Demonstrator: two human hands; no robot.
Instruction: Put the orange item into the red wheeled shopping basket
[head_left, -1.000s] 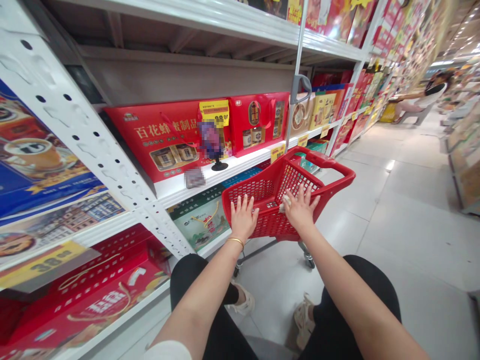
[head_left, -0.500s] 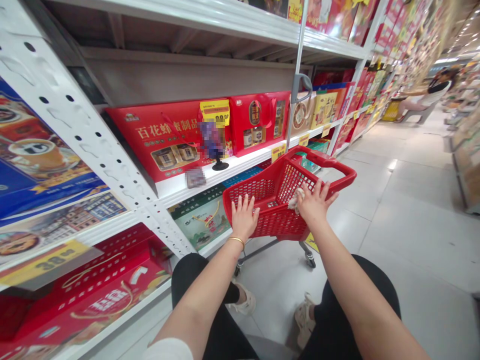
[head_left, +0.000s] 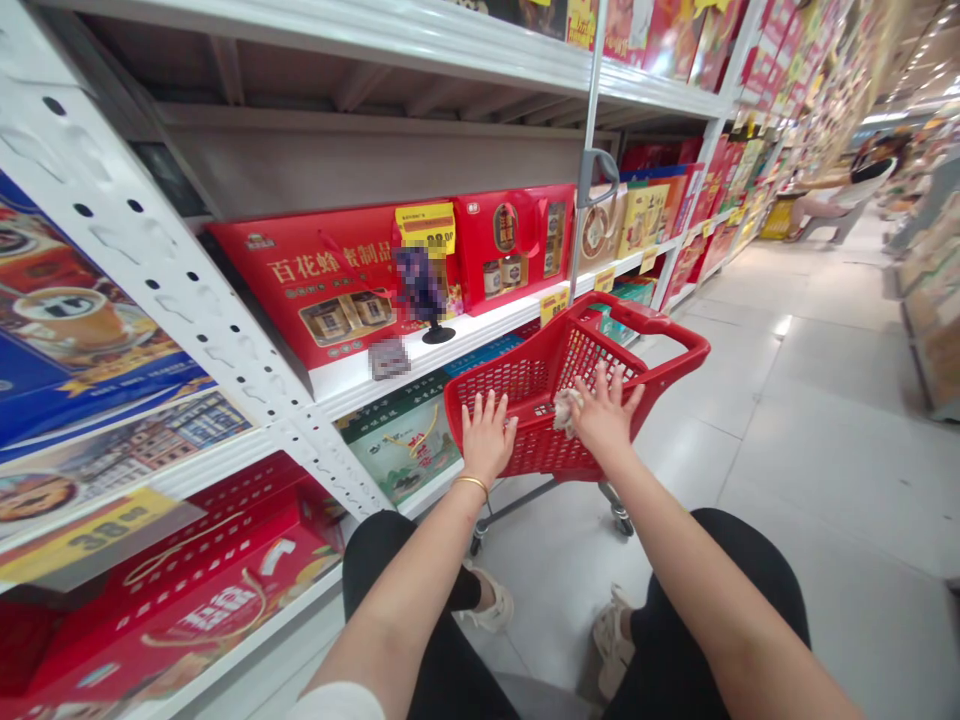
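A red plastic shopping basket cart [head_left: 541, 455] stands right in front of my knees, its mesh sides full of holes. My left hand [head_left: 486, 437] lies on the near rim at the left, fingers stretched out and nothing in them. A crumpled whitish cloth [head_left: 567, 412] is under the thumb side of my right hand [head_left: 606, 412], which presses it to the near side of the basket. The other fingers of that hand point up, spread apart. My palms hide part of the near rim.
White shelving [head_left: 330, 405] runs along the left, with red gift boxes [head_left: 300, 270] and a small stand with a blurred top [head_left: 437, 333]. A grey pole handle [head_left: 596, 170] rises behind the cart. A person [head_left: 862, 185] sits farther down the tiled aisle [head_left: 810, 420].
My right hand has slid left along the basket's near side, and the cloth has moved with it. My left hand stays in the same place on the rim.
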